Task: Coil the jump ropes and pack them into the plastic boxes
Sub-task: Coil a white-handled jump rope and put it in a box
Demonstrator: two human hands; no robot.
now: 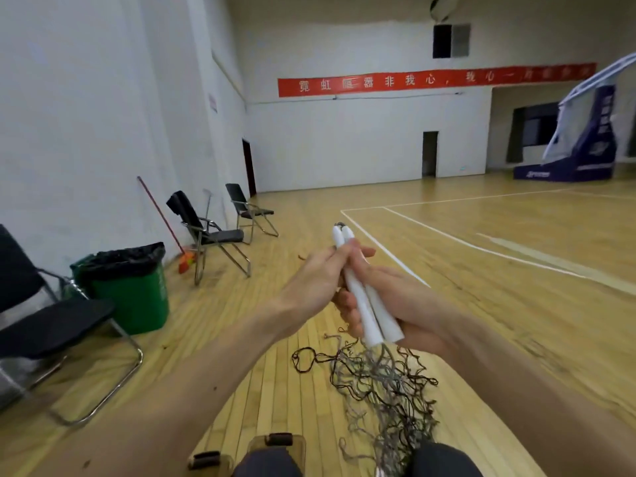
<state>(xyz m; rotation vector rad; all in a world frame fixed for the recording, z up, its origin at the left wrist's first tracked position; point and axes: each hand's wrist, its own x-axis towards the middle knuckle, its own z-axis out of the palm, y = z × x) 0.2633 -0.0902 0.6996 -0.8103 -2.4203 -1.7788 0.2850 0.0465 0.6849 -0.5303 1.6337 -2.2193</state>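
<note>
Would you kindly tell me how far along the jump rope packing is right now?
Done: the two white handles are paired side by side. In hand: the left hand and right hand grip them while the cord hangs below in a loose tangle. Left: coiling that cord and packing it into the plastic boxes near the bottom edge; their contents aren't visible.

The red banner (437,79) on the far wall (344,139) carries white Chinese characters, seemingly including 非我心; the rest blurs.
</note>
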